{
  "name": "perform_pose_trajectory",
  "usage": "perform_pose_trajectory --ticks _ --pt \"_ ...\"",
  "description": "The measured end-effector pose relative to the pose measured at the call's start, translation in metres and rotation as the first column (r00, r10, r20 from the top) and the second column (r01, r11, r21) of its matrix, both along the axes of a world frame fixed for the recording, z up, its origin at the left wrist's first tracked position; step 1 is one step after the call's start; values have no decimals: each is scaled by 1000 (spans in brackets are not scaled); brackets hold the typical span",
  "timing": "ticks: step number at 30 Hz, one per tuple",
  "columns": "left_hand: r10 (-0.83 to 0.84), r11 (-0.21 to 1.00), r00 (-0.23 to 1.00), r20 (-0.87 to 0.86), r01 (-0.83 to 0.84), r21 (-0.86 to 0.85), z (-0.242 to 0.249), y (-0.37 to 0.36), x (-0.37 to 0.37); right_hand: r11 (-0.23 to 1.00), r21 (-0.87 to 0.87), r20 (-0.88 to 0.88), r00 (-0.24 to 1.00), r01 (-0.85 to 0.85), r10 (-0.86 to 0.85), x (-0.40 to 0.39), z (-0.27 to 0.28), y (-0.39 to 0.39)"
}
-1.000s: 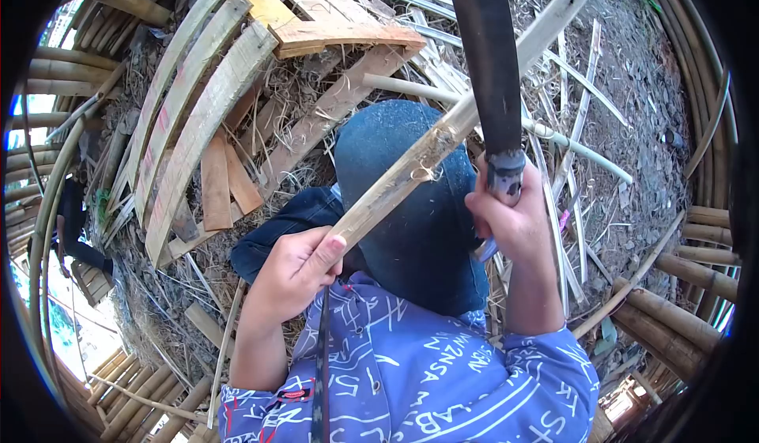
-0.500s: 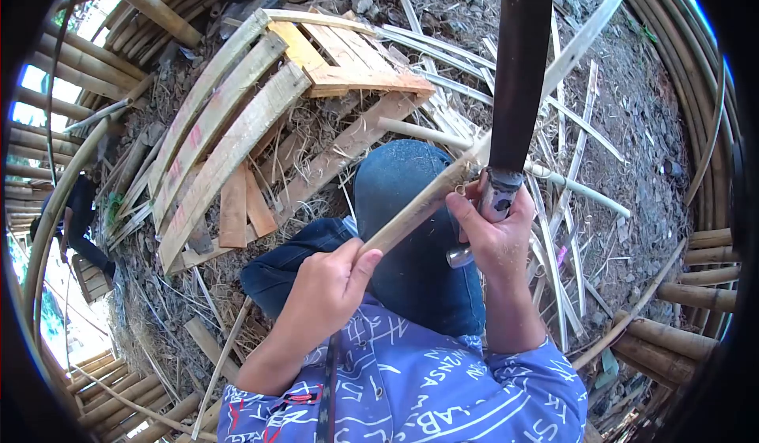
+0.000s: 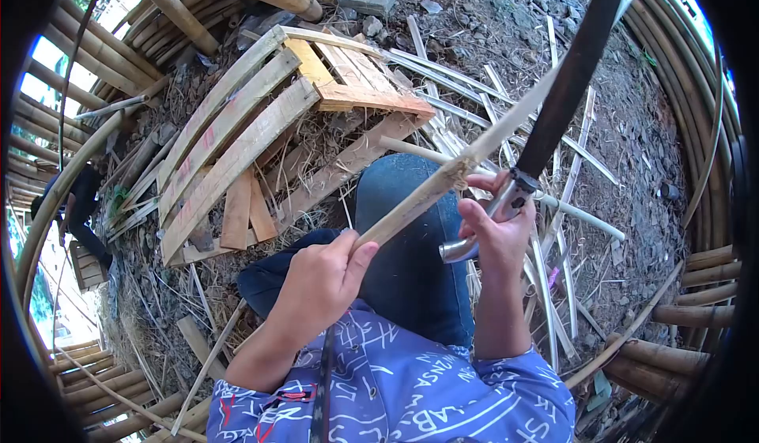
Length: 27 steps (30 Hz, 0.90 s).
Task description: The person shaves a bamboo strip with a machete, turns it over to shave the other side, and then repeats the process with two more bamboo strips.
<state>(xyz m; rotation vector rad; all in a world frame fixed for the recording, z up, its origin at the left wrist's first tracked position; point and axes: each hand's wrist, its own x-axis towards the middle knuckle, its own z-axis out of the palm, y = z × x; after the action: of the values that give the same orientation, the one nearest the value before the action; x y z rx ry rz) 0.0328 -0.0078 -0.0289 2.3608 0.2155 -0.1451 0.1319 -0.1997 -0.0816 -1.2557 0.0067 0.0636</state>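
Note:
My left hand is wrapped round the near end of a bamboo strip, which slants up and away to the right over my knee. A frayed node with loose fibres shows midway along it. In my right hand is the metal handle of a machete, thumb and forefinger partly lifted off the grip. Its long dark blade points up and to the right, beside the far part of the strip, overlapping its tip in this view. The curved handle end sticks out below my palm, over the jeans.
A slatted wooden pallet lies ahead to the left. Thin split strips and shavings litter the dirt, and a pale round pole lies past my right hand. Bamboo poles border both sides; another person is at far left.
The machete has swung from nearly upright to a rightward lean, its blade turned narrower to view. My right thumb and forefinger have loosened and spread. My left hand keeps its hold on the strip.

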Motion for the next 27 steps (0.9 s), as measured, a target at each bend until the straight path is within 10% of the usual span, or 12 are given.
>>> perform_pose_trajectory --ticks 10,13,18,23,27 --pt "-104 971 991 84 83 222 3 -5 12 982 125 -29 990 143 -141 7 -6 -13" --pt "-78 985 997 9 76 152 6 -2 16 946 111 -31 953 303 -302 18 -10 -25" --pt "-72 900 978 -198 -22 -435 2 11 23 884 -33 -39 883 466 -467 42 -21 -71" --pt "-94 844 971 -221 -40 -534 0 18 39 861 -243 -56 879 448 -473 22 -29 -75" --pt "-191 832 959 -209 45 -553 2 10 51 963 -43 6 963 268 -268 9 -30 -53"
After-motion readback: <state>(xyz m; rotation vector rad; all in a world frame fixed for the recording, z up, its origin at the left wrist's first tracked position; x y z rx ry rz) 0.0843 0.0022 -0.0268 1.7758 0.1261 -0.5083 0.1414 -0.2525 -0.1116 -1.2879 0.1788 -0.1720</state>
